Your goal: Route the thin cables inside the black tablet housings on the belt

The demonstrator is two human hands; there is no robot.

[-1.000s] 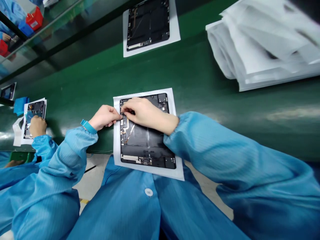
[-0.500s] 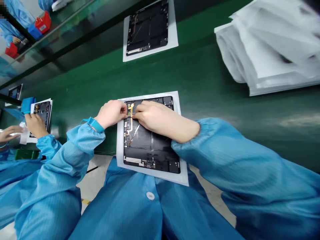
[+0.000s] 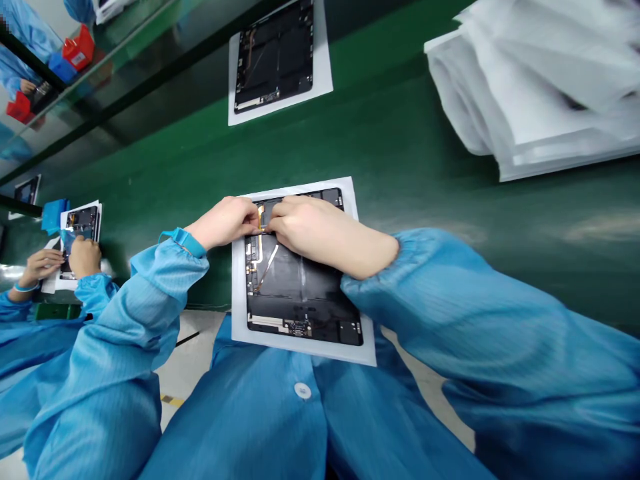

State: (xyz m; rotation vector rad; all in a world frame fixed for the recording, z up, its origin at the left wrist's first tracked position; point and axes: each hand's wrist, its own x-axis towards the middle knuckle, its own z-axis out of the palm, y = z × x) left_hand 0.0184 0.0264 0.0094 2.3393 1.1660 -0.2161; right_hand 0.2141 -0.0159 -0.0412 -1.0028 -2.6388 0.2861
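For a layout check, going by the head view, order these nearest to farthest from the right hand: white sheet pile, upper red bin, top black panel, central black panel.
From the right hand:
1. Central black panel, directly beneath it.
2. Top black panel, ahead.
3. White sheet pile, ahead and right.
4. Upper red bin, far upper left.
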